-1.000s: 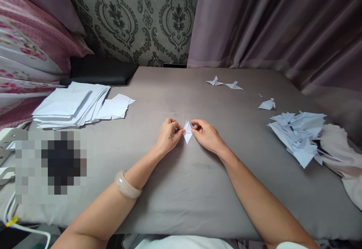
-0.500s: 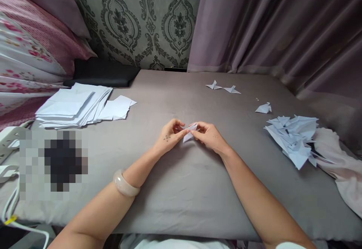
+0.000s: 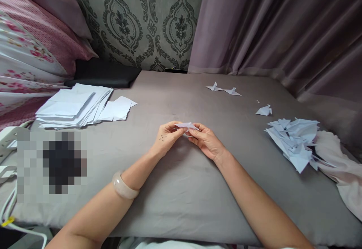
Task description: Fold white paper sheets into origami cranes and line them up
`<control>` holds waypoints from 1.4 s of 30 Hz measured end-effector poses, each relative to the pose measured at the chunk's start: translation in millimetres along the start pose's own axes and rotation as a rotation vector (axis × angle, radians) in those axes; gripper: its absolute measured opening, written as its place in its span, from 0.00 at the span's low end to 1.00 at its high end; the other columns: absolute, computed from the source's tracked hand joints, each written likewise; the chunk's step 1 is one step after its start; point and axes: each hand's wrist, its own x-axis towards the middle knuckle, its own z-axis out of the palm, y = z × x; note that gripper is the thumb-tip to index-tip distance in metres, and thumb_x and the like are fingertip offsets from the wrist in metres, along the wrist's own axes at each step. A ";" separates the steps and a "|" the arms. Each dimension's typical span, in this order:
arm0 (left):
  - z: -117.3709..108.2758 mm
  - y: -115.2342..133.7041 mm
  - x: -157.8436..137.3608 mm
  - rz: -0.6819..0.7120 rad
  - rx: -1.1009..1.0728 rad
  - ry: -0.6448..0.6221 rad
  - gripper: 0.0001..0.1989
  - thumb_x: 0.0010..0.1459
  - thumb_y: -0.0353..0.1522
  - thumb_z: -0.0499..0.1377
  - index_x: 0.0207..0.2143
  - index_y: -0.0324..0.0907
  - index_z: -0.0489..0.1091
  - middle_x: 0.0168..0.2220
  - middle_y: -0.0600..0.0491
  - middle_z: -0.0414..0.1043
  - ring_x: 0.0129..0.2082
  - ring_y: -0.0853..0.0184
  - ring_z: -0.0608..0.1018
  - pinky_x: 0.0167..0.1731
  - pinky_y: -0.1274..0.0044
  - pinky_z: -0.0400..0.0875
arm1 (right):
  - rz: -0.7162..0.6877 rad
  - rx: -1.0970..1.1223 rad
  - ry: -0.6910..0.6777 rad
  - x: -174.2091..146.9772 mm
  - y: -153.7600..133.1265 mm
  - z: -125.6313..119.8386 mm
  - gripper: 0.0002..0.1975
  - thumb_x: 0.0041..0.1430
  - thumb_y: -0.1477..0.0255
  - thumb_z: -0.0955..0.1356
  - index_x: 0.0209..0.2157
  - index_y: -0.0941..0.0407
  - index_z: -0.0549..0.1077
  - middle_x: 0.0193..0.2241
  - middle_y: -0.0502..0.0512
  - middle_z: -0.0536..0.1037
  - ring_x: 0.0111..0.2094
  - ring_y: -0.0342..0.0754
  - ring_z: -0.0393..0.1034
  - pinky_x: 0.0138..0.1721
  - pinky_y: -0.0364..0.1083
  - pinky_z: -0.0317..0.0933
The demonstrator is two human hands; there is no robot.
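1. In the head view, a small folded paper [image 3: 185, 125] is in the middle, between both hands. It looks lifted a bit off the grey cloth top [image 3: 169, 192].
2. The left hand [image 3: 166, 137] is pinched narrow, thumb and fingers holding the paper's left part.
3. The right hand [image 3: 209, 141] pinches the right part — the two thumbs meet near the middle. I cannot tell how the fingers behind the paper sit.
4. The paper is thin and little, so a light pinch from both sides probably keeps it steady and not squashed.
5. On the left lie a paper stack [image 3: 63, 103] and loose sheets [image 3: 115, 109], maybe put there to keep flat things together.
6. On the right is a messy heap of folded papers [image 3: 295, 137], by a pale cloth [image 3: 329, 149]. It seems kept aside so the arm won't bump it.
7. Far off are two little folded papers [image 3: 232, 91], side by side.
8. The near edge runs under both arms; the far side ends by the wall [image 3: 152, 19] and curtain [image 3: 240, 22]. Both piles are well apart from the hands — so they should have turning room.
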 end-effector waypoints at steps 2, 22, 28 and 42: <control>-1.0 -1.8 -0.1 0.087 0.139 0.041 0.08 0.52 0.36 0.62 0.33 0.40 0.73 0.31 0.53 0.75 0.31 0.67 0.74 0.35 0.76 0.68 | -0.118 -0.160 0.029 0.9 1.9 -0.6 0.12 0.45 0.68 0.73 0.32 0.54 0.70 0.34 0.50 0.76 0.36 0.44 0.71 0.40 0.45 0.65; -19.2 0.4 -1.1 0.782 1.384 -0.146 0.11 0.63 0.27 0.47 0.35 0.41 0.69 0.37 0.48 0.72 0.38 0.63 0.69 0.43 0.70 0.60 | -0.891 -1.599 0.203 -4.8 5.4 -8.6 0.14 0.63 0.77 0.59 0.36 0.52 0.75 0.36 0.54 0.75 0.38 0.48 0.64 0.41 0.47 0.55; -19.0 -3.7 -3.8 0.598 1.403 -0.320 0.13 0.63 0.27 0.45 0.35 0.39 0.69 0.34 0.47 0.70 0.35 0.64 0.69 0.34 0.73 0.62 | -0.713 -1.602 0.074 -11.3 8.3 -9.6 0.12 0.61 0.78 0.60 0.37 0.53 0.74 0.37 0.54 0.75 0.39 0.47 0.65 0.38 0.45 0.57; -20.3 4.0 4.7 0.126 0.893 -0.233 0.12 0.60 0.33 0.53 0.31 0.39 0.74 0.32 0.49 0.71 0.30 0.68 0.71 0.30 0.79 0.65 | -0.410 -1.142 0.090 2.2 4.8 -16.3 0.09 0.58 0.67 0.65 0.29 0.53 0.77 0.34 0.50 0.75 0.30 0.42 0.67 0.35 0.43 0.59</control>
